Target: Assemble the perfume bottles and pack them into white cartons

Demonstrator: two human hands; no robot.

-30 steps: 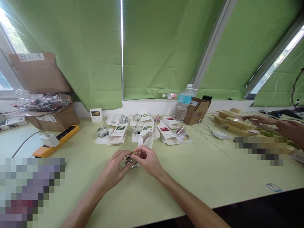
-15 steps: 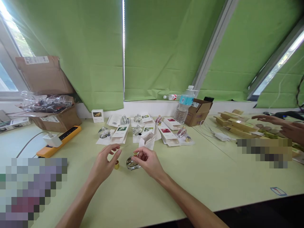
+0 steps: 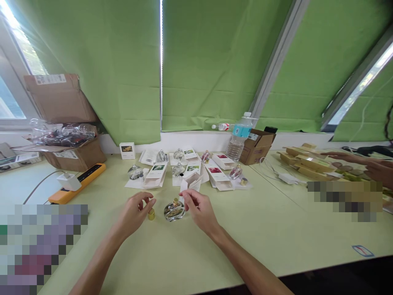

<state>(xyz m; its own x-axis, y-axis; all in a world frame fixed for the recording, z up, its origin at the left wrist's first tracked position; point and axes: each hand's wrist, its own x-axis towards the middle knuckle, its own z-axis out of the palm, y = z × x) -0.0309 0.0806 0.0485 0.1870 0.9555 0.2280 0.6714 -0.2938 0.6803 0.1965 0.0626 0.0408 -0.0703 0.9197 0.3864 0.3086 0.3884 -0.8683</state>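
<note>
Green roller blinds filling the far wall, well behind the glass perfume bottle. Pale green worktop under everything, bottle upright on bare surface towards the near side. Far left of the bottle, an open cardboard box holding clear glass bottles in plastic, with an orange power strip nearer the bottle. Far right of it, stacked kraft boxes and a co-worker's two hands spread over them. Beyond the bottle, slightly right, a plastic water bottle beside a small cardboard box. Directly beyond it, a loose row of white cartons with printed flower pictures, mixed with more small glass bottles, nearest ones just past the fingers. Gold cap upright just left of the bottle, not touching it. Left hand just left of the cap, fingers loosely curled, empty, thumb and forefinger apart, no pinch. Right hand just right of the bottle, fingers slightly spread, empty, pressing on nothing, forefinger pointing towards the bottle's top.
</note>
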